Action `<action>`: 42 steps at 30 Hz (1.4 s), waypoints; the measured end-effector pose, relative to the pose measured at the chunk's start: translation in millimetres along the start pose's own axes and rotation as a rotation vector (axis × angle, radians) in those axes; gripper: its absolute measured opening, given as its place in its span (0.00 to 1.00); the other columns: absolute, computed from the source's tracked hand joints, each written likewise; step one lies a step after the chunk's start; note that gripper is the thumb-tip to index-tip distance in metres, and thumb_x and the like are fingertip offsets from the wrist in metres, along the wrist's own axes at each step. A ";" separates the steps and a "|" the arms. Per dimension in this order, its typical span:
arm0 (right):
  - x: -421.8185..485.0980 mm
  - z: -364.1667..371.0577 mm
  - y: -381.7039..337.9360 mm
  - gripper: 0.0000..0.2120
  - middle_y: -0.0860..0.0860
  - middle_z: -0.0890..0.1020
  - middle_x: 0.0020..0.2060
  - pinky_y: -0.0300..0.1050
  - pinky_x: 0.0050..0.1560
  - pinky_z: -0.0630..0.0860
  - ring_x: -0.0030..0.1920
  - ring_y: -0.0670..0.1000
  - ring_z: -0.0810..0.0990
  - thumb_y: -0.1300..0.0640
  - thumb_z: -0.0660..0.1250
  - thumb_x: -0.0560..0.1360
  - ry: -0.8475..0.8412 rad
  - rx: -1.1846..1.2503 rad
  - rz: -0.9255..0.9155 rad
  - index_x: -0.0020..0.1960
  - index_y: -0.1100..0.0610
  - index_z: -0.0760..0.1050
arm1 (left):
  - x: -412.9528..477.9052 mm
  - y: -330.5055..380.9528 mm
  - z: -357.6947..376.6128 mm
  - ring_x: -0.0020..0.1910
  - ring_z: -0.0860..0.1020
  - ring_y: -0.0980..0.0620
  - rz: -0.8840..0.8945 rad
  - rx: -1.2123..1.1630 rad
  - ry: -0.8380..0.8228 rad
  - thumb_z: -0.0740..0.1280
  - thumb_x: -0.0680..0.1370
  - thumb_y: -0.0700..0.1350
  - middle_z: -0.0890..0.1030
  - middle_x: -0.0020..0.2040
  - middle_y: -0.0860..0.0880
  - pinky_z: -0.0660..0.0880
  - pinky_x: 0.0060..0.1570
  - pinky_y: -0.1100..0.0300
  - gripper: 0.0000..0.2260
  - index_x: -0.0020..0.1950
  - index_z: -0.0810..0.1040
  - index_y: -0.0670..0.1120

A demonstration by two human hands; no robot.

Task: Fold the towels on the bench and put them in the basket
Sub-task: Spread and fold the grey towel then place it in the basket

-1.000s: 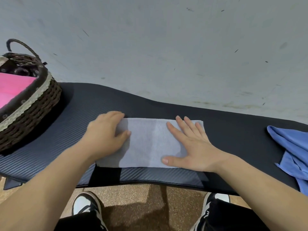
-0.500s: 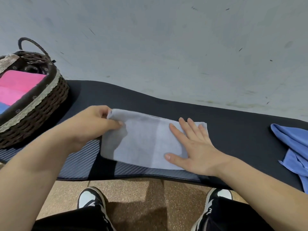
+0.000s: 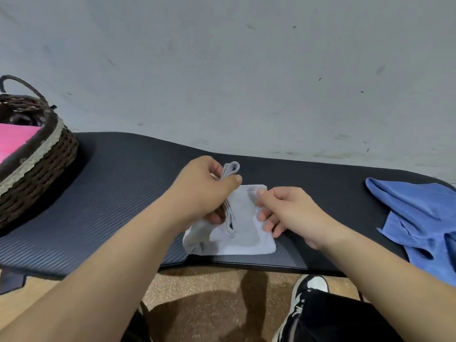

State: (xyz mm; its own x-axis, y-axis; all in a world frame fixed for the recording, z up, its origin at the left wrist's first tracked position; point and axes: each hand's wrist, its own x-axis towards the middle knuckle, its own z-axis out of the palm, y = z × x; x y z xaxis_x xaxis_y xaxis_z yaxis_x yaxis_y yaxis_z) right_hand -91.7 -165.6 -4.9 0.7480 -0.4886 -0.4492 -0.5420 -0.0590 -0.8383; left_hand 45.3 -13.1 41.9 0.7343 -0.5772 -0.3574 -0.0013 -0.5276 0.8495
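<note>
Grey towel, on surface: left hand grip pinches folded end (raised); right hand grip pinches right edge.

**Two bare hands closed on one cloth**

Both forearms come in from the near side, bare, and converge toward the middle. The left hand is raised a little with its back toward the viewer. Its thumb and curled fingers pinch a bunched fold of the pale grey folded towel, and a loop of it sticks up above the thumb. The right hand sits lower and just beside it, wrist straight, thumb laid on top of the same towel, fingers curled at its right edge. The two hands are close but apart.
</note>
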 end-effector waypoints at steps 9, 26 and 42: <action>7.8 -16.8 16.1 0.19 0.60 0.86 0.42 0.49 0.43 0.83 0.38 0.55 0.83 0.45 0.69 0.81 -0.104 0.221 0.100 0.53 0.63 0.82 | 12.4 -14.9 51.6 0.37 0.87 0.46 0.003 0.164 -0.177 0.64 0.84 0.49 0.84 0.45 0.44 0.86 0.42 0.49 0.08 0.59 0.77 0.48; 7.6 -0.6 2.8 0.19 0.43 0.76 0.46 0.47 0.37 0.72 0.41 0.46 0.77 0.42 0.71 0.76 0.274 -0.643 -0.232 0.60 0.48 0.68 | -16.1 -78.1 37.5 0.56 0.71 0.50 0.440 1.100 0.053 0.50 0.81 0.64 0.68 0.63 0.50 0.80 0.50 0.55 0.30 0.80 0.60 0.50; -5.9 10.1 -0.2 0.54 0.40 0.67 0.56 0.49 0.60 0.76 0.57 0.46 0.75 0.23 0.70 0.61 -0.120 -0.830 -0.137 0.80 0.32 0.49 | -2.0 -37.4 8.1 0.46 0.83 0.54 -0.076 -0.050 0.059 0.76 0.75 0.49 0.83 0.50 0.51 0.79 0.37 0.59 0.14 0.56 0.77 0.49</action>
State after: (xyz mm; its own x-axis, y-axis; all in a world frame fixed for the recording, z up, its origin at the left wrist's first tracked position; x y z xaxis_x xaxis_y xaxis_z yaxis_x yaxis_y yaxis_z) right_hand -92.1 -153.9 -5.2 0.8374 -0.3380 -0.4295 -0.5144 -0.7531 -0.4102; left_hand 38.4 2.8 7.7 0.7696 -0.4985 -0.3992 0.0888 -0.5354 0.8399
